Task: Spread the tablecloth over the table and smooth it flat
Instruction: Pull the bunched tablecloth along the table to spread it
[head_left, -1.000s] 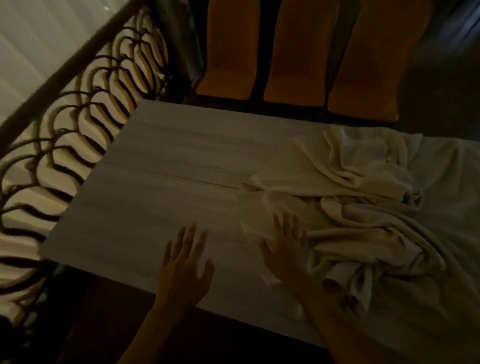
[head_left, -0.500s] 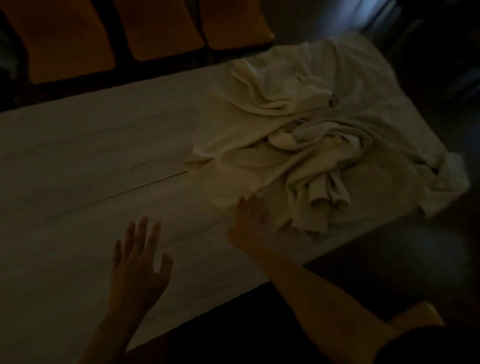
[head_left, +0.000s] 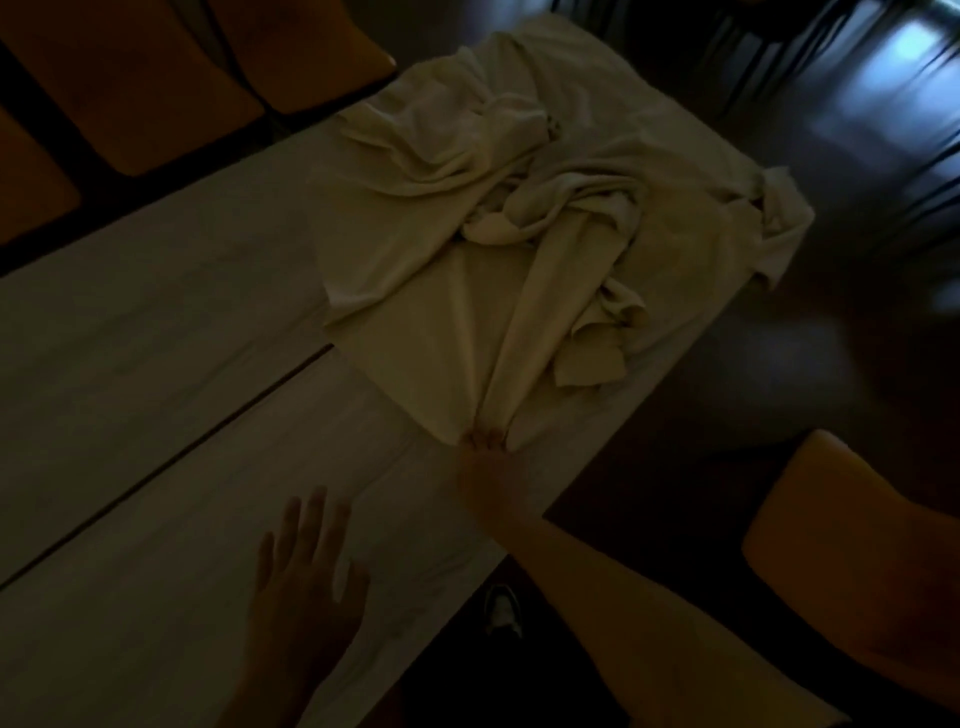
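Note:
A cream tablecloth (head_left: 519, 218) lies bunched and creased over the right end of a long pale wooden table (head_left: 156, 364). One corner hangs off the far right edge. My right hand (head_left: 485, 467) pinches the near edge of the cloth, and taut folds fan out from my fingers toward the heap. My left hand (head_left: 301, 587) lies flat on the bare tabletop near the front edge, fingers spread, holding nothing. The left part of the table is bare wood with a dark seam along it.
Orange chair seats (head_left: 130, 78) line the far side of the table. Another orange chair (head_left: 841, 530) stands at the near right by my right arm. A shoe (head_left: 503, 608) shows on the dark floor below the table edge. The scene is dim.
My right hand has closed on the cloth's near edge and drawn it toward me, pulling the folds taut. The view swung right. My left hand stays flat on the table.

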